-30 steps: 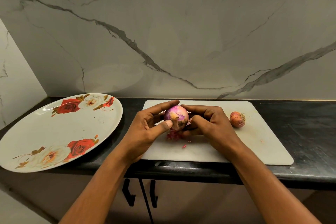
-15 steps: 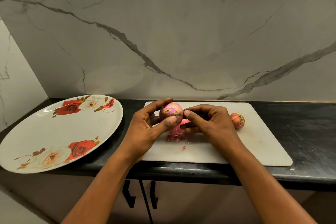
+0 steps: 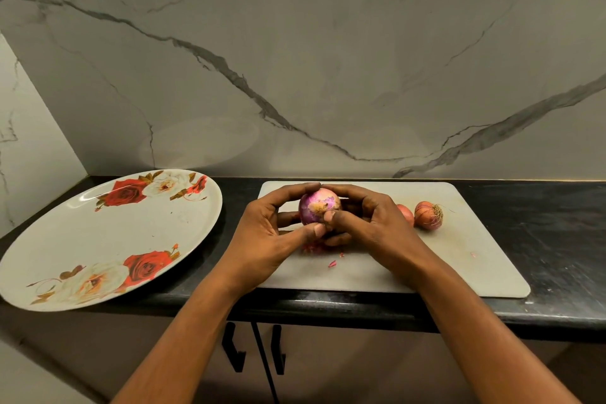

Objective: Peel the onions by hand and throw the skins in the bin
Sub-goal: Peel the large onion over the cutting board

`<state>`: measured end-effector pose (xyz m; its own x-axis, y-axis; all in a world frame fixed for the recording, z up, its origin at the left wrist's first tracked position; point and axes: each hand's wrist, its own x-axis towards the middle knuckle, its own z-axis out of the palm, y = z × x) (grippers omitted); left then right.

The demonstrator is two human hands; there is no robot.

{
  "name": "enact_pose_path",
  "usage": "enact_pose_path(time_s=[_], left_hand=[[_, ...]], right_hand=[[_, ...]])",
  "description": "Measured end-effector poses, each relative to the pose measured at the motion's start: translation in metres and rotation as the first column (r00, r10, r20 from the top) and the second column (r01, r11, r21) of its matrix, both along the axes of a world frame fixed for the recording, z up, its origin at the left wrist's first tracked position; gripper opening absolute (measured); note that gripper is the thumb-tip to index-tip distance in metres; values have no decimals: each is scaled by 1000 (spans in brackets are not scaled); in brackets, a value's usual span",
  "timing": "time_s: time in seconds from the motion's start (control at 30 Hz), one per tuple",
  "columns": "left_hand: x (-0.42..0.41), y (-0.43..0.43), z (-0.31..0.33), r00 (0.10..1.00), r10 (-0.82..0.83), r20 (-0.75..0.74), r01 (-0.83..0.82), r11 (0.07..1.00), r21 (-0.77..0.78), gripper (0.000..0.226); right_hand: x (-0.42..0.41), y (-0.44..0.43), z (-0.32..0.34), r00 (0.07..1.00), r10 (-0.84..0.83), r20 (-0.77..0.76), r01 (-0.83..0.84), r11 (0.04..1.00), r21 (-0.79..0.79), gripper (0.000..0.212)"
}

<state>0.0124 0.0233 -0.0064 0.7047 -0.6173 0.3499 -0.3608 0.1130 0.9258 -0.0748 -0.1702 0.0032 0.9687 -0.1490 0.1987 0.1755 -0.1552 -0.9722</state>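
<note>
A purple, partly peeled onion (image 3: pixel 319 205) is held just above the white cutting board (image 3: pixel 465 259). My left hand (image 3: pixel 267 236) cups it from the left, thumb against its near side. My right hand (image 3: pixel 370 226) wraps it from the right, fingers over the top and thumb pressing its front. Bits of red skin (image 3: pixel 311 248) lie on the board under my hands. An unpeeled onion (image 3: pixel 428 214) with a rooty end sits on the board to the right, and another onion (image 3: pixel 405 213) peeks out behind my right hand. No bin is in view.
A large floral plate (image 3: pixel 98 239) lies on the black counter (image 3: pixel 557 216) at the left, overhanging the front edge. A marble wall rises behind. Cabinet doors with black handles (image 3: pixel 234 348) are below the counter.
My hands turned the onion and closed more tightly around it, the right fingers now over its top. A second onion on the board has come into sight behind my right hand.
</note>
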Motion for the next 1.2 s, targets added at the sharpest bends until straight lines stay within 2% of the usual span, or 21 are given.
enact_pose_path(time_s=[0.3, 1.0, 1.1, 1.2], left_hand=[[0, 1, 1, 1000, 13, 28, -12, 1000, -11, 58], [-1, 0, 2, 1000, 14, 19, -14, 1000, 9, 57], [-3, -1, 3, 999, 17, 33, -18, 1000, 22, 59], [-1, 0, 2, 1000, 10, 2, -10, 1000, -15, 58]], right_hand=[[-1, -1, 1, 1000, 2, 6, -1, 999, -38, 43], [-3, 0, 2, 1000, 14, 5, -14, 1000, 6, 40], [-2, 0, 1, 999, 7, 34, -5, 999, -35, 40], [-1, -2, -2, 995, -49, 83, 64, 979, -196, 47]])
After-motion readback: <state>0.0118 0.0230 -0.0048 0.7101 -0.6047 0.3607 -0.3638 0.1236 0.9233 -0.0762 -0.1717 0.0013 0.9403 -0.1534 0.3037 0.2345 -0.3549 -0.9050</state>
